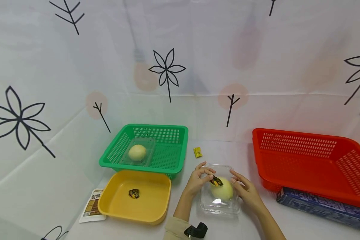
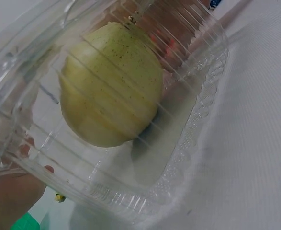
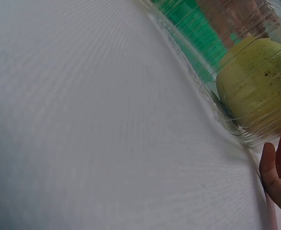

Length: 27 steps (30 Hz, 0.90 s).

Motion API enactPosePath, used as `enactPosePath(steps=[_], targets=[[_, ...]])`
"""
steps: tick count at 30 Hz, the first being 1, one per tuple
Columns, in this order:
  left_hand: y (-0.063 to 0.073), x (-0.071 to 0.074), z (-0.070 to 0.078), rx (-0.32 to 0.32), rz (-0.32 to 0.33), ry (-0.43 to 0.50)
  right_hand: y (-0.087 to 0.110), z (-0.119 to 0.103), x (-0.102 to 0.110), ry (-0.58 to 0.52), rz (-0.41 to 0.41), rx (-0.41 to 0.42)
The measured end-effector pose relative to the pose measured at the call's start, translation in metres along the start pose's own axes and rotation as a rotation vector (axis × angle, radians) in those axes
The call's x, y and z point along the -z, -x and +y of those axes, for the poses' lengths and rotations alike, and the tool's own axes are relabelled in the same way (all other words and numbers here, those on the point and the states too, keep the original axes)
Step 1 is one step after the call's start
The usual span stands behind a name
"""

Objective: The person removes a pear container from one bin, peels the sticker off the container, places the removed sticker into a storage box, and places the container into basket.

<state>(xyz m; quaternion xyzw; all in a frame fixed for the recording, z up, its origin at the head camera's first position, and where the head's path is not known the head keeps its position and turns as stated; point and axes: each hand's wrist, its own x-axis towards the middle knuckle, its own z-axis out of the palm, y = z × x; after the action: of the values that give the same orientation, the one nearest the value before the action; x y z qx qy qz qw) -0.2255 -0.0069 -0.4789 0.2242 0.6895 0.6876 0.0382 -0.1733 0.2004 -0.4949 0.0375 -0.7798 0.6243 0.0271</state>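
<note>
In the head view, a clear plastic box (image 1: pixel 210 207) stands on the white cloth with a pale yellow-green pear (image 1: pixel 223 190) inside. My left hand (image 1: pixel 196 181) is at the box's upper left. It pinches a small dark wrapped packet (image 1: pixel 217 181) with colored print between thumb and finger, in front of the pear. On the opposite side, my right hand (image 1: pixel 248 193) rests its fairly straight fingers against the box. The left wrist view shows the speckled pear (image 2: pixel 111 86) through the ribbed plastic. Whether the lid is fastened cannot be told.
A green basket (image 1: pixel 180 146) holds another boxed fruit (image 1: pixel 137 152). Before it, a yellow bin (image 1: pixel 150 210) holds a dark packet (image 1: pixel 134 193). Behind the box lies a yellow packet (image 1: pixel 197 152). To the right are a red basket (image 1: pixel 294 171) and long blue box (image 1: pixel 321 206); a pouch (image 1: pixel 93 206) lies left.
</note>
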Motion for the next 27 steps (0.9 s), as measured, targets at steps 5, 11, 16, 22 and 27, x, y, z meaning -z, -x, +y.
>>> enactPosePath(steps=[5, 11, 16, 22, 27], targets=[[0.0000, 0.0004, -0.0013, 0.008, 0.003, 0.025, -0.0004, 0.0005, -0.0001, 0.007, 0.003, 0.003], [-0.0004, 0.0010, -0.0034, 0.006, 0.002, 0.060, -0.0006, 0.0005, -0.0001, 0.001, 0.003, 0.001], [0.0005, 0.0017, -0.0034, 0.003, -0.001, 0.071, -0.0004, 0.0003, -0.0001, -0.008, -0.003, 0.002], [0.0011, 0.0030, -0.0054, 0.007, -0.009, 0.077, 0.0001, 0.0003, 0.0003, -0.025, -0.018, 0.013], [0.0009, 0.0036, -0.0056, -0.006, -0.012, 0.097, -0.0006, 0.0005, -0.0001, -0.015, -0.009, 0.006]])
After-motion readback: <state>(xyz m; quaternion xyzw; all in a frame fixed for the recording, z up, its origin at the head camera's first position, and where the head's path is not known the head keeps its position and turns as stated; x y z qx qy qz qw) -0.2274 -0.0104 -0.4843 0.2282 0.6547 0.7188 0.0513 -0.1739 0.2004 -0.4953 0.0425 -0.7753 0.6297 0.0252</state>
